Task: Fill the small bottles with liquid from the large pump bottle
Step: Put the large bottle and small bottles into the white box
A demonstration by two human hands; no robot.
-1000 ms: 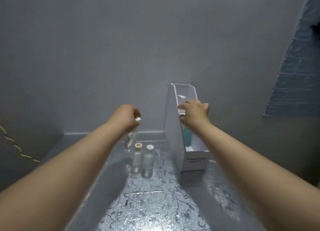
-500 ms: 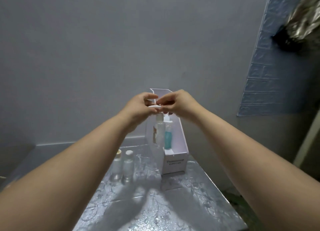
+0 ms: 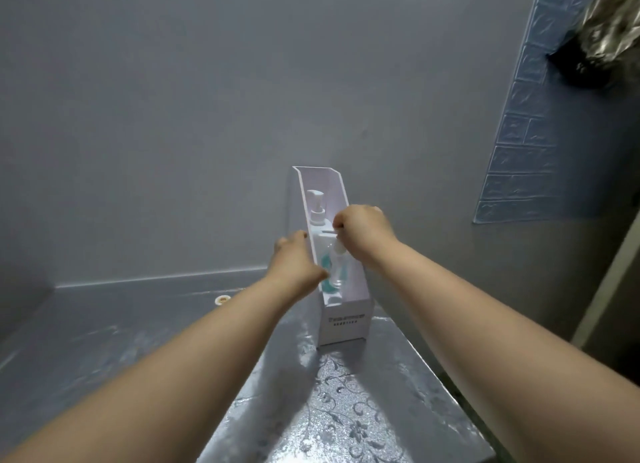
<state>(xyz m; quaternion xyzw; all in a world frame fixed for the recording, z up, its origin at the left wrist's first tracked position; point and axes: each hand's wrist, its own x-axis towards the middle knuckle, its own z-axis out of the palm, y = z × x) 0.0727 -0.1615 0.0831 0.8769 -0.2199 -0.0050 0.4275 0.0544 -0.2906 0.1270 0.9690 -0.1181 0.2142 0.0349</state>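
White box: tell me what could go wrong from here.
1. The white box is tall, narrow and near the table's right edge; with only the left hand at its wall, it might tip.
2. The right hand pinches the clear bottle by its top, close beside the pump bottle and teal bottle; it could snag or slip.

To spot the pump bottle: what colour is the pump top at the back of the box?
Pump top: white, best in the head view.

On the table [image 3: 346,410], the box [image 3: 346,327] holds the pump bottle [image 3: 317,208] (far end).
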